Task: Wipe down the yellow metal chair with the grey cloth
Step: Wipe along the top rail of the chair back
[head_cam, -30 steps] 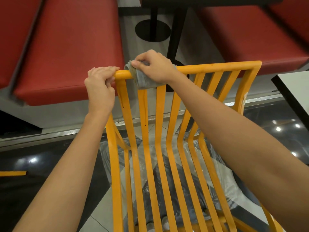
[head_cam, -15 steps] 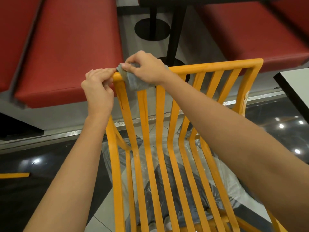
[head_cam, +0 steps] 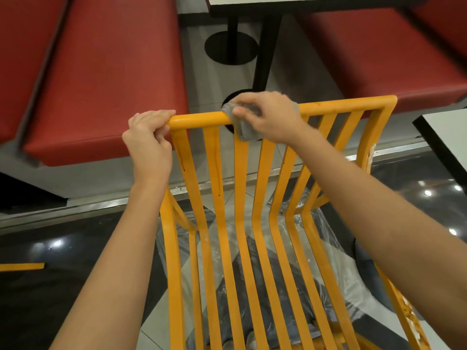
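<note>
Wiping the top rail [head_cam: 199, 120] of the yellow metal chair [head_cam: 252, 198] goes best with the grey cloth [head_cam: 243, 130] wrapped snugly and drawn along it. The right hand [head_cam: 267, 117] pinches the cloth under curled fingers; the left hand [head_cam: 149, 137] curls round the rail's corner, arm extended.

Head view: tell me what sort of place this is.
Probably a fast-food restaurant's dining area: red padded booth benches, pedestal tables between them, and a yellow metal chair on glossy tile.
</note>
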Demonstrator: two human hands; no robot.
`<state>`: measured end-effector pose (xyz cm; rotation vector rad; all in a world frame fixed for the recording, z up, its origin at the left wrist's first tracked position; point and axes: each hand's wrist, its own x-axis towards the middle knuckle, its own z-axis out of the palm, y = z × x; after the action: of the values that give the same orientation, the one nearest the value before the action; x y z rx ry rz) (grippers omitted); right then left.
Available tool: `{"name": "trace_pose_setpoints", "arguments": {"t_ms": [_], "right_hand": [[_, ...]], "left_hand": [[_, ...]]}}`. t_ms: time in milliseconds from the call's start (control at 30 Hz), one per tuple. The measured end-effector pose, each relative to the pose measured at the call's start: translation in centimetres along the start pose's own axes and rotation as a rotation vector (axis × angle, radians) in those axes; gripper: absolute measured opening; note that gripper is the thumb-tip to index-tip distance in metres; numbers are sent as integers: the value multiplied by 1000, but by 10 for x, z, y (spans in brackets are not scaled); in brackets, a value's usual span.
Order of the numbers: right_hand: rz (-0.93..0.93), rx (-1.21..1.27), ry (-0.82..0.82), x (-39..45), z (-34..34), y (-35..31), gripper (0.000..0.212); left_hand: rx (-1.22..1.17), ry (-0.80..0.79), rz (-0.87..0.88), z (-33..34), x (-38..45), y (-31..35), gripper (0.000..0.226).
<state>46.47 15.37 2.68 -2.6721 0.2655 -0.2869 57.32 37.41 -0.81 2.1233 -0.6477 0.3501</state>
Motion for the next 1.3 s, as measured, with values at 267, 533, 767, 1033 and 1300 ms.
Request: {"name": "trace_pose_setpoints", "arguments": {"t_ms": [267,533,767,1033,1300], "right_hand": [[-189,-120,102,-21,11,17,46],[7,99,297,-23,7,30,29],[-79,-66,253,-18,29,-5,34],[118,-62,502,-54,6,57,27],[-102,15,329,-32,30,9,44]], "left_hand": [[16,-19,2,-3,-1,1,42],[183,-89,-49,-3,0,19,41],[262,-225,148,49,-10,61,30],[124,-175,165,49,-11,51,28],[115,-201,154,45,-6,49,26]]}}
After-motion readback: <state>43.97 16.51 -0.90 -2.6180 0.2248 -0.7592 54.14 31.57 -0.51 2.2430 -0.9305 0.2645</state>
